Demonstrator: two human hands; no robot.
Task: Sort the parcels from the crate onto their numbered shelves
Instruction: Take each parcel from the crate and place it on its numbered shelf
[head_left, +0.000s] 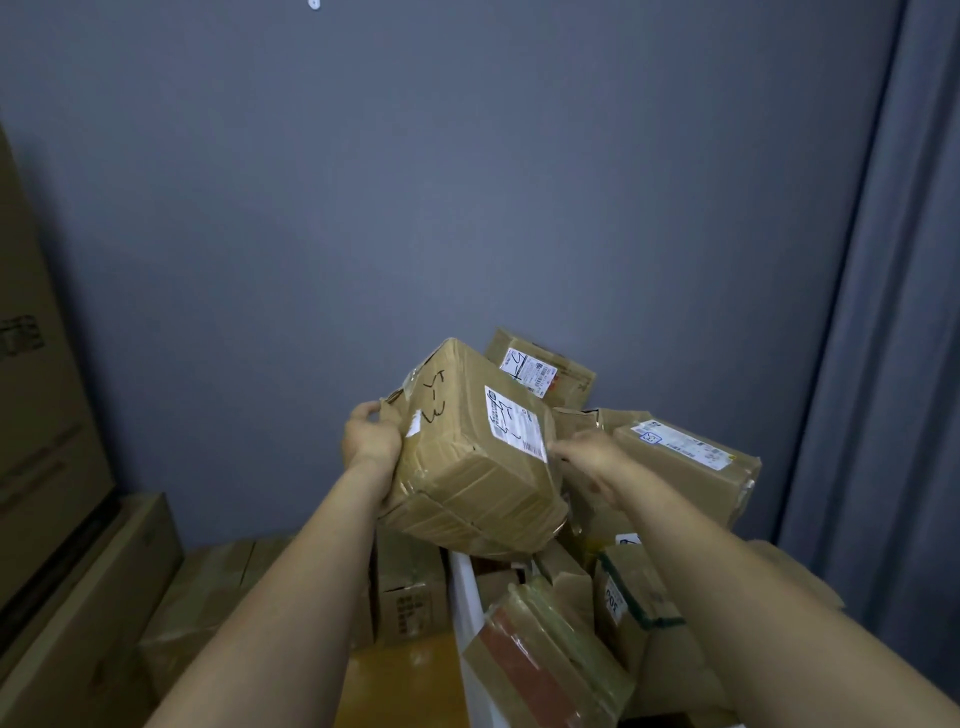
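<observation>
The person has a taped cardboard parcel (478, 467) lifted above the white crate (464, 587) and tipped back towards them, I'd guess so that the printed label (514, 423) and the marker scrawl (434, 402) on its top face can be read before a shelf is chosen. No shelf is in sight from here. The left grip (371, 441) is clamped on the box's left edge, fingers curled round the corner, and seems to take most of the weight. The right grip (592, 457) sits at the right side beside the label. It is blurred, and I cannot tell whether it is closed on the box or only steadying it. The box is a squat brown carton with dented corners, banded in glossy tape that wrinkles at the seams. Below it the crate is heaped with the same creased cardboard: a back parcel (540, 371) against the grey wall (415, 182), a long parcel (685, 462) on the right, and a flat parcel (540, 654) with a reddish strip nearest.
</observation>
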